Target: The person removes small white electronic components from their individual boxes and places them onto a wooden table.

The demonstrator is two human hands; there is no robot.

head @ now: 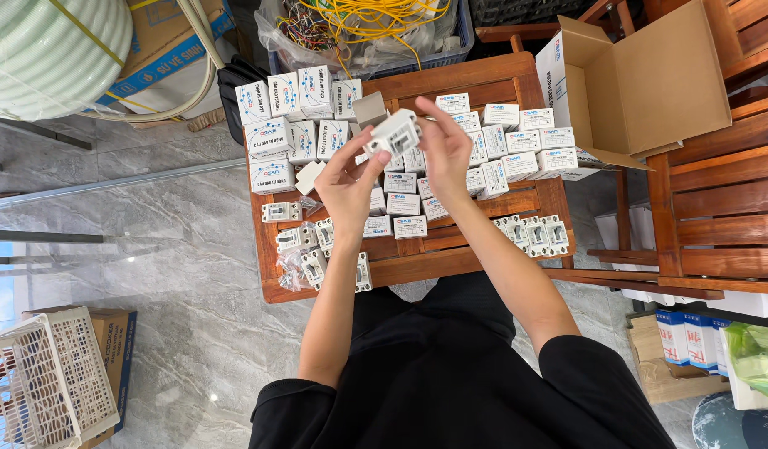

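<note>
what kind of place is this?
Likely an electrical-goods shop or stockroom. Small white boxes cover a wooden table with unpacked breakers; both hands hold one; wire bin behind.

Black short sleeves, bare forearms

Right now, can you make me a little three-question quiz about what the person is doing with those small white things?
1. True or false: both hands hold one small white switch part up above the wooden table.
2. Which is open? A the big cardboard box at the table's right, B the white basket on the floor, C the blue crate of wires.
3. Fill in: loose unboxed parts lie near the table's ____ edge, closest to the person.

Key:
1. True: the left hand and right hand both grip it.
2. A, its flaps are up.
3. Front.
</note>
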